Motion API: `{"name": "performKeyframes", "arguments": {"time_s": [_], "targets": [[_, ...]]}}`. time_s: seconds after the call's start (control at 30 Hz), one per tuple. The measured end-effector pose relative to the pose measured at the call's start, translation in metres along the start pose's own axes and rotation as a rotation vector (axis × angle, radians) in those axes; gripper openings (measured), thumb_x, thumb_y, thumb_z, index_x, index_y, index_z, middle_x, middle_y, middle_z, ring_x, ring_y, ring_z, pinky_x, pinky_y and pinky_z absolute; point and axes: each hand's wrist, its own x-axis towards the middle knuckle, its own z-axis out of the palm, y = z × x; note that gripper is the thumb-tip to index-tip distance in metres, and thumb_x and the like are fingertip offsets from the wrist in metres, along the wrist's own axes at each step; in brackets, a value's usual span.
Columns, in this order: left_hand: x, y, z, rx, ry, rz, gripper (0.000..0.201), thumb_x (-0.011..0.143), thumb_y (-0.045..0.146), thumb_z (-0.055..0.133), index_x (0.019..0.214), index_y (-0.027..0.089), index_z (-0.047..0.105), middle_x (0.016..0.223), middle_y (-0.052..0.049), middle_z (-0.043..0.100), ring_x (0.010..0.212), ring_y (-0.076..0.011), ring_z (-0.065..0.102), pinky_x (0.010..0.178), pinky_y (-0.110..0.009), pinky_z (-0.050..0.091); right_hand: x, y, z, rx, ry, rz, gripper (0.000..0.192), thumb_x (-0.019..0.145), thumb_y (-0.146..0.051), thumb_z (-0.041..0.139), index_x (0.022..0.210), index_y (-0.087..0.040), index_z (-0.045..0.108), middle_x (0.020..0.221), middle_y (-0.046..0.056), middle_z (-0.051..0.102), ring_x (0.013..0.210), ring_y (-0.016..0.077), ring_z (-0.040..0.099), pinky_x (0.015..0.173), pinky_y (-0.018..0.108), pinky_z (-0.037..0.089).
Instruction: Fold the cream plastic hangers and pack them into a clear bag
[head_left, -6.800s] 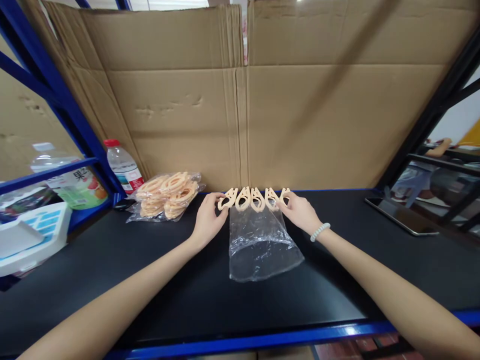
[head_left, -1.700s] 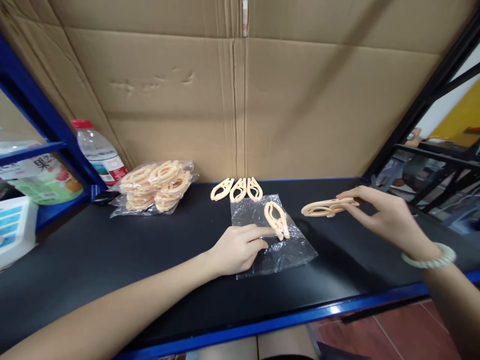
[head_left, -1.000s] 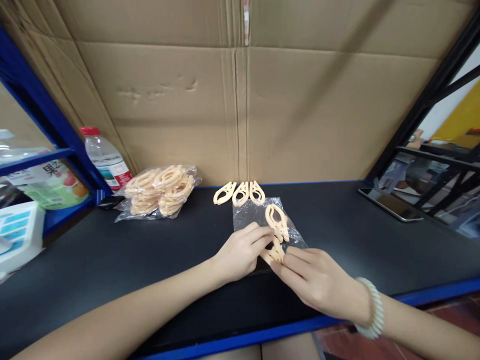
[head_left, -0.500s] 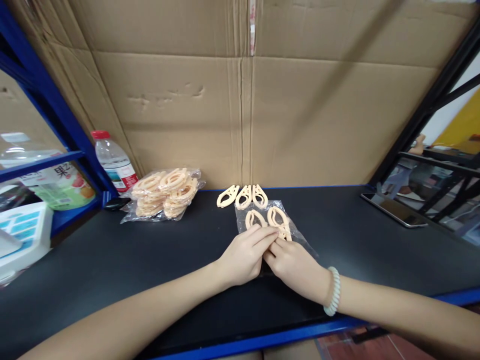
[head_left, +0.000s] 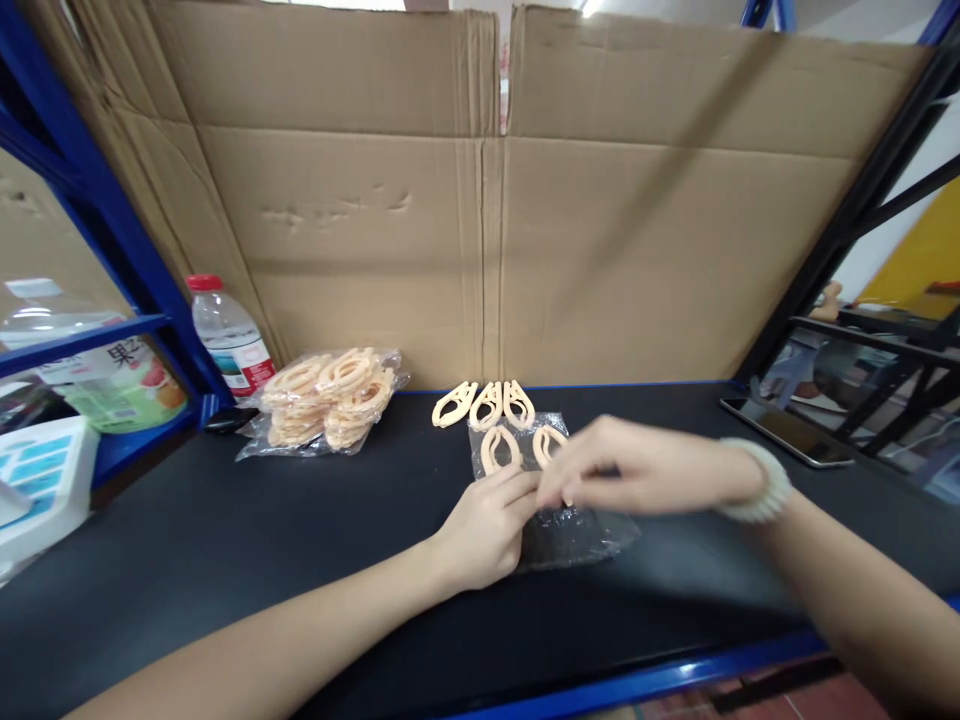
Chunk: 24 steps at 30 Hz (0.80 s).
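1. The left hand [head_left: 484, 525] pinches the near edge of the clear bag [head_left: 559, 525] on the counter [head_left: 225, 540].
2. The blurred right hand [head_left: 637, 475] hovers over it; its grip cannot be told.
3. Two clips [head_left: 499, 447] lie inside.

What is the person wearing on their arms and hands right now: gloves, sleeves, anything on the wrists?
No gloves and no sleeves in view: both forearms are bare. The left hand has nothing on its wrist. The right hand has a pale, whitish beaded bracelet round the wrist; it is motion-blurred, so finer detail cannot be told.
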Motion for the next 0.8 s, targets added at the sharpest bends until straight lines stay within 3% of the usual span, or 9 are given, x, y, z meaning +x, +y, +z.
{"name": "performKeyframes", "arguments": {"time_s": [0.1,0.23,0.37,0.57,0.67,0.8], "targets": [[0.000,0.001,-0.001,0.005,0.006,0.019,0.053,0.076,0.002,0.038,0.124,0.016,0.053,0.123,-0.011,0.062,0.107,-0.0240,0.058,0.091,-0.042,0.052,0.034,0.046,-0.016,-0.123,0.178,0.094,0.032,0.092,-0.014,0.044,0.118,-0.020,0.062,0.108,0.005,0.067,0.098,0.0176,0.062,0.087,0.033,0.049],[0.000,0.002,-0.002,0.010,0.042,0.056,0.049,0.077,0.001,0.036,0.121,0.014,0.054,0.121,-0.011,0.063,0.103,-0.0228,0.061,0.089,-0.040,0.053,0.077,0.124,0.010,-0.349,0.051,0.190,0.035,0.086,-0.004,0.049,0.116,-0.016,0.063,0.118,0.013,0.059,0.109,0.0212,0.056,0.093,0.035,0.045],[0.000,0.002,-0.002,0.023,0.053,0.059,0.048,0.075,0.001,0.038,0.118,0.012,0.056,0.119,-0.010,0.065,0.100,-0.0230,0.061,0.085,-0.038,0.054,0.085,0.169,0.031,-0.417,0.007,0.261,0.042,0.081,0.000,0.053,0.120,-0.014,0.061,0.122,0.017,0.053,0.110,0.0235,0.055,0.093,0.036,0.043],[0.000,0.002,-0.003,0.016,0.041,0.051,0.045,0.077,0.003,0.038,0.117,0.013,0.056,0.118,-0.010,0.066,0.101,-0.0227,0.062,0.087,-0.038,0.054,0.051,0.189,0.022,-0.464,-0.018,0.345,0.036,0.077,-0.002,0.055,0.111,-0.011,0.064,0.113,0.016,0.058,0.105,0.0251,0.056,0.092,0.035,0.042],[0.000,0.001,-0.003,0.019,0.033,0.043,0.046,0.078,0.002,0.037,0.118,0.013,0.055,0.119,-0.010,0.065,0.103,-0.0225,0.062,0.090,-0.040,0.053,0.021,0.190,0.016,-0.454,-0.020,0.388,0.035,0.072,0.000,0.058,0.104,-0.010,0.065,0.100,0.014,0.064,0.098,0.0244,0.059,0.088,0.033,0.044],[0.001,0.000,-0.003,0.011,0.046,0.048,0.046,0.078,0.001,0.037,0.118,0.013,0.055,0.119,-0.011,0.065,0.102,-0.0227,0.062,0.087,-0.040,0.054,-0.026,0.183,0.017,-0.434,0.030,0.416,0.030,0.080,-0.005,0.052,0.106,-0.012,0.064,0.098,0.012,0.066,0.092,0.0218,0.062,0.085,0.031,0.048]]}}
